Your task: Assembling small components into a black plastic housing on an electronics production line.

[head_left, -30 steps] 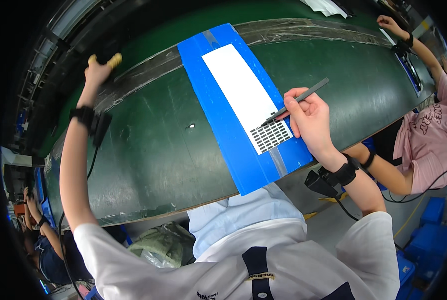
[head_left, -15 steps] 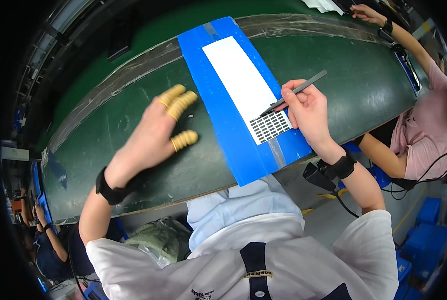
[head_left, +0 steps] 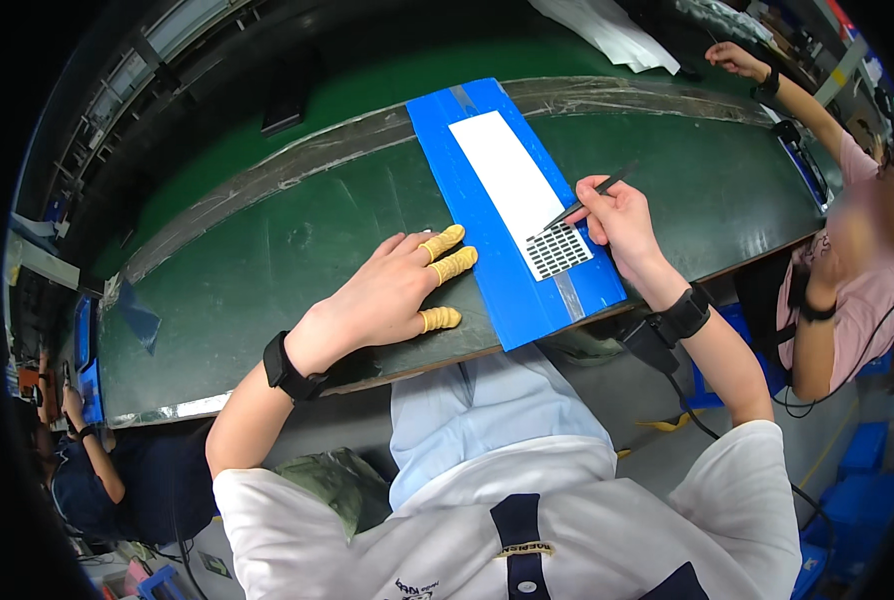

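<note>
My right hand (head_left: pixel 622 220) holds a slim, dark, pointed tool (head_left: pixel 567 214), which looks like tweezers, with the thumb and fingers closed around its shaft. Its tip is at the far-left corner of the block of small black rectangles (head_left: pixel 560 252), on the near end of a long white sheet (head_left: pixel 504 165). The sheet lies on a long, flat blue board (head_left: pixel 515 318), which is on the dark green table (head_left: pixel 267 270) in front of me. My left hand (head_left: pixel 372 295) is palm down, with its fingers spread and nothing visible in it; the yellow ribbed finger covers (head_left: pixel 454 264) are beside the left edge of the board, and I cannot tell if they touch it.

In my judgement, the step in hand is fine tip work at one black rectangle. The next move calls for a steady right wrist and a light, exact squeeze. Whether the two tips are together, I cannot tell.

The tool points left and toward my body, its long axis slanting up to the far right. The sheet's long axis runs from far left to near right.
</note>
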